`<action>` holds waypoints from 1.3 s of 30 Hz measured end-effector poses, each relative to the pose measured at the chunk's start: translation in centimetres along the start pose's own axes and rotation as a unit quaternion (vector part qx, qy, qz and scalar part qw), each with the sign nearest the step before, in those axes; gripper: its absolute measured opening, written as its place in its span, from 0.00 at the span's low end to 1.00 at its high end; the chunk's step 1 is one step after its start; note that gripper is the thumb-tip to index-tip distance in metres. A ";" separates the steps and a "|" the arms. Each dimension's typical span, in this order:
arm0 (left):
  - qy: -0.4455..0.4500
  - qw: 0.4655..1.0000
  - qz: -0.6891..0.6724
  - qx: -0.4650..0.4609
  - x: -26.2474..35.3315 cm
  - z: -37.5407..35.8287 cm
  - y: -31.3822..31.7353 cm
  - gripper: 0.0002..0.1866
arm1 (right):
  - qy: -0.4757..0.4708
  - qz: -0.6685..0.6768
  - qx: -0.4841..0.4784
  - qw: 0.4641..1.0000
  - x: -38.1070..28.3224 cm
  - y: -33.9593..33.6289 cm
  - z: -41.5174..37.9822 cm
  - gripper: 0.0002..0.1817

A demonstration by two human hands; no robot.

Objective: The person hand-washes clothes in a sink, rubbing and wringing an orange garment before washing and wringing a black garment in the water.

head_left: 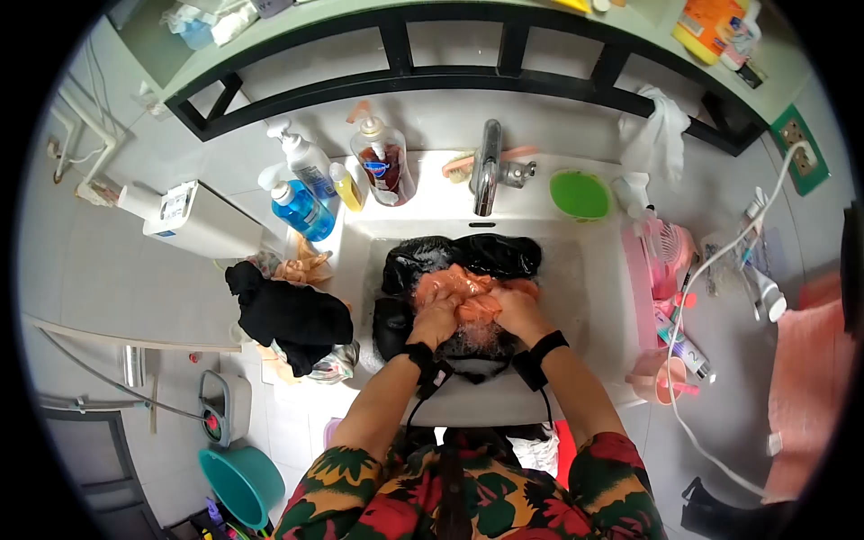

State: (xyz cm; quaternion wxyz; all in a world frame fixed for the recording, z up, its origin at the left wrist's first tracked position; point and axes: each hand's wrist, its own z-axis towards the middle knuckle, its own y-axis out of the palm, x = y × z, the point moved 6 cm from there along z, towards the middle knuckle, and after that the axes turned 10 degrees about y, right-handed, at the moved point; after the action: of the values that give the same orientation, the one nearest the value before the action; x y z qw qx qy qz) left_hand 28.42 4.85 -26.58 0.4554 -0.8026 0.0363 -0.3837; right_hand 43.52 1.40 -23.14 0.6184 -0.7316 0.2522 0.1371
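A wet orange cloth (457,282) lies bunched in the soapy water of the white sink (594,360). My left hand (436,320) presses into its left side with bent fingers closed on the fabric. On the right, my right hand (517,311) grips the same cloth, its fingertips partly hidden in the folds. Soaked black clothing (495,254) lies behind and to the left of the orange cloth, with suds around it. Both wrists wear black bands with cables. The chrome faucet (487,171) stands just behind the water.
Pump bottles (382,166) crowd the sink's back left corner. A green soap dish (580,195) sits at the back right. Dry-looking black clothing (297,315) is piled on the left edge. A pink rack (641,288) and a white cable (688,288) lie to the right.
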 end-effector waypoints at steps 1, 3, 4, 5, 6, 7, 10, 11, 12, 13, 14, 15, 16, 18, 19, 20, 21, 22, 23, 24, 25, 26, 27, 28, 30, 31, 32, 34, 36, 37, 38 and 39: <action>0.006 1.000 -0.027 0.001 0.1 -0.4 -0.3 0.21 | 0.031 0.061 -0.019 0.997 0.0 -0.4 -0.2 0.14; 0.070 0.968 -0.228 0.076 -0.9 -0.4 -0.5 0.22 | 0.018 0.080 0.045 0.996 -1.3 -2.8 -1.2 0.15; 0.056 0.933 -0.345 0.088 -0.8 -0.7 -1.2 0.20 | 0.048 0.121 0.032 0.991 -2.3 -4.5 -1.9 0.17; 0.042 0.883 -0.457 0.099 0.0 -1.0 -2.6 0.18 | 0.077 0.161 0.019 0.984 -3.2 -6.1 -2.5 0.18; 0.030 0.871 -0.484 0.077 2.9 -2.6 -6.1 0.14 | 0.003 0.148 0.095 0.984 -5.0 -8.2 -3.1 0.15; 0.045 0.826 -0.551 0.111 4.7 -3.5 -8.4 0.13 | -0.022 0.171 0.118 0.978 -6.5 -10.1 -3.6 0.16; 0.081 0.811 -0.564 0.133 7.8 -5.4 -14.3 0.14 | -0.048 0.207 0.181 0.960 -11.5 -16.7 -5.1 0.18; 0.095 0.810 -0.559 0.150 9.3 -6.3 -16.4 0.15 | -0.067 0.232 0.191 0.951 -12.9 -18.3 -5.3 0.19; 0.124 0.802 -0.562 0.161 10.2 -6.9 -18.1 0.15 | -0.086 0.256 0.201 0.942 -14.1 -19.8 -5.7 0.19; 0.155 0.793 -0.564 0.172 11.1 -7.5 -19.9 0.15 | -0.089 0.252 0.206 0.941 -15.3 -21.0 -6.0 0.19; 0.172 0.775 -0.579 0.185 12.0 -8.4 -21.4 0.16 | -0.124 0.284 0.215 0.926 -16.8 -22.3 -6.5 0.19; 0.190 0.768 -0.578 0.201 13.0 -9.6 -23.0 0.16 | -0.157 0.318 0.221 0.909 -18.1 -23.3 -7.2 0.19; 0.211 0.757 -0.585 0.202 13.6 -10.3 -24.2 0.16 | -0.158 0.316 0.222 0.909 -19.4 -24.3 -8.1 0.19; 0.248 0.736 -0.598 0.197 14.7 -11.8 -25.7 0.16 | -0.204 0.342 0.225 0.889 -21.9 -26.0 -9.7 0.17; 0.249 0.737 -0.597 0.197 14.9 -12.1 -25.7 0.16 | -0.204 0.342 0.226 0.889 -22.3 -25.9 -9.9 0.17; 0.252 0.726 -0.607 0.204 15.0 -12.3 -25.6 0.16 | -0.223 0.342 0.240 0.881 -22.8 -26.0 -10.2 0.17; 0.255 0.715 -0.616 0.210 15.1 -12.5 -25.5 0.16 | -0.243 0.341 0.255 0.872 -23.1 -26.1 -10.5 0.18; 0.243 0.720 -0.612 0.219 14.3 -12.2 -24.9 0.15 | -0.252 0.341 0.282 0.860 -22.5 -25.3 -10.0 0.18; 0.244 0.719 -0.613 0.218 13.5 -11.8 -23.8 0.15 | -0.252 0.340 0.283 0.861 -21.7 -24.6 -9.8 0.18; 0.195 0.739 -0.601 0.233 11.8 -11.0 -22.2 0.15 | -0.184 0.287 0.228 0.912 -20.8 -22.9 -8.9 0.19; 0.142 0.757 -0.588 0.247 9.9 -10.4 -20.2 0.15 | -0.112 0.231 0.167 0.952 -19.4 -20.7 -8.0 0.19; 0.118 0.755 -0.594 0.251 8.2 -9.8 -18.0 0.16 | -0.087 0.208 0.153 0.962 -17.3 -18.3 -6.9 0.18; 0.096 0.753 -0.600 0.255 6.3 -8.9 -15.5 0.17 | -0.063 0.184 0.140 0.971 -14.9 -15.6 -5.4 0.17; 0.085 0.773 -0.574 0.256 3.8 -7.7 -12.8 0.18 | -0.067 0.210 0.120 0.968 -13.0 -13.3 -4.4 0.17; 0.047 0.853 -0.447 0.265 -0.9 -5.5 -7.7 0.23 | -0.070 0.239 0.093 0.964 -9.0 -8.8 -2.6 0.17; 0.020 0.901 -0.340 0.268 -2.4 -4.8 -6.1 0.26 | -0.071 0.176 0.063 0.980 -6.8 -6.2 -1.6 0.19; 0.067 0.931 -0.255 0.254 -2.3 -4.7 -5.3 0.35 | -0.071 0.112 0.032 0.991 -5.3 -4.0 -1.1 0.21; -0.002 0.991 -0.064 0.118 0.3 -5.5 -5.6 0.39 | -0.053 0.017 -0.001 0.998 -3.6 -0.9 -1.0 0.24; -0.028 0.998 -0.030 0.040 0.5 -4.6 -4.0 0.40 | -0.005 -0.067 -0.084 0.994 -1.4 2.1 -1.1 0.34; -0.034 0.999 0.026 -0.016 0.5 -4.1 -3.0 0.39 | -0.004 -0.066 -0.092 0.994 -2.3 1.7 -1.6 0.34; -0.037 0.994 0.080 -0.072 0.5 -3.6 -2.0 0.38 | 0.028 -0.116 -0.129 0.984 -2.7 1.6 -2.3 0.35; -0.039 0.982 0.134 -0.129 0.3 -3.2 -1.0 0.38 | 0.059 -0.165 -0.166 0.970 -2.8 1.6 -2.8 0.36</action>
State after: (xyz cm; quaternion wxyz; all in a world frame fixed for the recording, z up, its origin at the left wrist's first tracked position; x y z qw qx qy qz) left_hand 26.24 3.05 -24.68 0.3966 -0.8566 0.1750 -0.2799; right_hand 40.02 -0.94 -22.54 0.4865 -0.8623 0.1375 0.0297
